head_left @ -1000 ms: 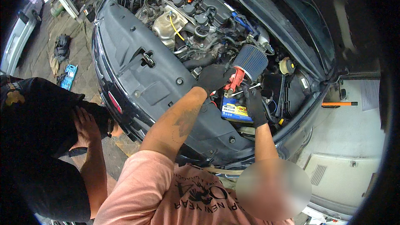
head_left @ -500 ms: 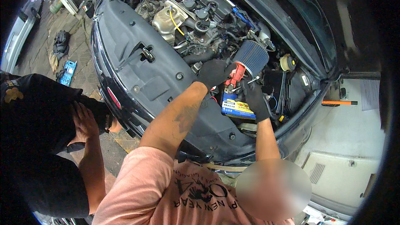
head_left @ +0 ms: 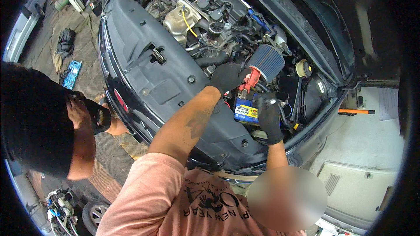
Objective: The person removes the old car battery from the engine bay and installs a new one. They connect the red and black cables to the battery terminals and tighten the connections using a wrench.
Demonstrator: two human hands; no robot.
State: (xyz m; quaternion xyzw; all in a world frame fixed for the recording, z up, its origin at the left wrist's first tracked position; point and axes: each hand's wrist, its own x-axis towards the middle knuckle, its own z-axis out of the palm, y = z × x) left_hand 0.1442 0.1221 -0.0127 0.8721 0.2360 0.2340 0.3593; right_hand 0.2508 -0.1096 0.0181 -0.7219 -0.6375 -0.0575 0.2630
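Note:
My left hand (head_left: 227,78), in a black glove, is at the engine bay with its fingers closed on a red battery terminal cover (head_left: 250,80). Directly below that cover sits a blue and yellow car battery (head_left: 246,110). My right hand (head_left: 269,118), also black-gloved, is curled over the battery's right side. A small shiny metallic spot shows at its fingers, but what it grips is too hidden to name. Just beyond the red cover stands a cone-shaped air filter (head_left: 266,62) with dark blue pleats.
The engine (head_left: 197,13) fills the far side, with a yellow dipstick (head_left: 189,21). A black panel (head_left: 162,74) spans the car's front. At left stands another person (head_left: 39,122) in black. A blue tool case (head_left: 72,75) lies on the floor. The raised hood (head_left: 372,26) is at right.
My right hand has drawn back from the terminal, toward me; a thin metal bar by its fingers earlier no longer shows there. My left hand stays at the red cover. The other person has shifted.

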